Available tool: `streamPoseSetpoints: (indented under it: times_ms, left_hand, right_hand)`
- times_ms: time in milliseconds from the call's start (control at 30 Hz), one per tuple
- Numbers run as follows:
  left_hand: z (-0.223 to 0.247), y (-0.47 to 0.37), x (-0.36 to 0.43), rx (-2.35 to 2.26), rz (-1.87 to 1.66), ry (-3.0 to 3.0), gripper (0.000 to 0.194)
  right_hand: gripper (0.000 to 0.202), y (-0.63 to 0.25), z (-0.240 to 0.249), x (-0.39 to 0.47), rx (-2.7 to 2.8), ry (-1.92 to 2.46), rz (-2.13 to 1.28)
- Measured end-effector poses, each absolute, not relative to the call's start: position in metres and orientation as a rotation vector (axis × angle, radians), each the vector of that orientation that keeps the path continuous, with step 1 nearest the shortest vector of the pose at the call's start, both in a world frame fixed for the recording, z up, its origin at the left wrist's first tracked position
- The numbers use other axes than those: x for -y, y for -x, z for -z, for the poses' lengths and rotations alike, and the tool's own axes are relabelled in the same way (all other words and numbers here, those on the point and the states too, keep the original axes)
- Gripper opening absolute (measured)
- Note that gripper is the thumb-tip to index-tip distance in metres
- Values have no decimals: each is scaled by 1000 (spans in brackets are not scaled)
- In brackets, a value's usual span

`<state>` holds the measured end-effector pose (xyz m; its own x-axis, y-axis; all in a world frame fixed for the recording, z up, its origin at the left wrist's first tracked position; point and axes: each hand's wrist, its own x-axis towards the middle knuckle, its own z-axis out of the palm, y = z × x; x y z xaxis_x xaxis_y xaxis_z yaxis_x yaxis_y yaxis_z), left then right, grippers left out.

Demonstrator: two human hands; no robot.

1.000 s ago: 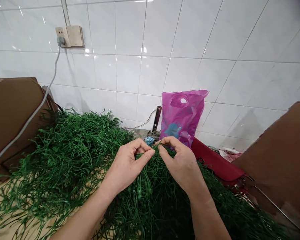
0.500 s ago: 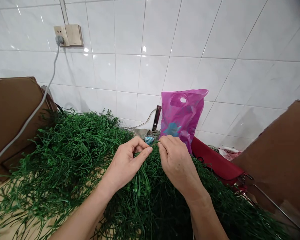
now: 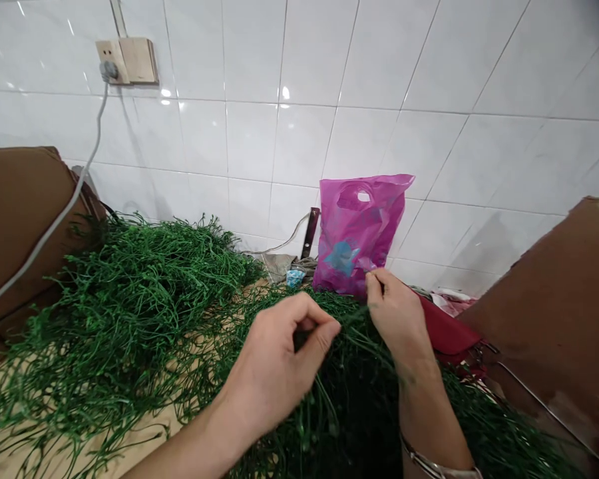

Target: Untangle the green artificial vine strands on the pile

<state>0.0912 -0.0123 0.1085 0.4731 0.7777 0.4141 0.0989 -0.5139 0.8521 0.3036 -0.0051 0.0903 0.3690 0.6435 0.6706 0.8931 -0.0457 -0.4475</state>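
My left hand (image 3: 284, 356) is closed in a pinch, thumb tip against the index finger, with thin green stems (image 3: 324, 392) hanging below it. Beyond it to the right, my right hand (image 3: 397, 316) is curled shut, and blurred green strands stretch between the two hands. What lies exactly at the fingertips is too fine to make out fully. Under both hands spreads a dark mass of similar stems, artificial-looking with small branching tips. A second, brighter green heap (image 3: 164, 266) lies to the left on the tan surface (image 3: 144, 432).
A purple plastic bag (image 3: 362, 226) stands against the tiled wall, right behind my right hand. Beside it are a dark knife-like handle (image 3: 310, 233) and a small blue-and-white bundle (image 3: 295, 277). Cardboard boxes (image 3: 20, 233) flank both sides; a red purse (image 3: 444, 329) lies right.
My hands have moved apart: the right went rightward, past the purple bag's lower edge, and the left came nearer and slightly right. Green strands now show between them.
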Motion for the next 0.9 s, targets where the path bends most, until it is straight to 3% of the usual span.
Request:
streamPoseSetpoints:
  times_ms: [267,633,900]
  left_hand:
    - [-101,-85,-27,-783,-1164,-1587,31]
    - [-101,-84,-23,-737,-1109,-1726,24]
    - [-99,-84,-26,-771,-1096,-1757,25]
  right_hand:
    - [20,-288,-114,34,1447,1648,29]
    - [20,-249,-122,29,1712,1333,-423]
    - [18,-249,-115,24,1685,1414,-211]
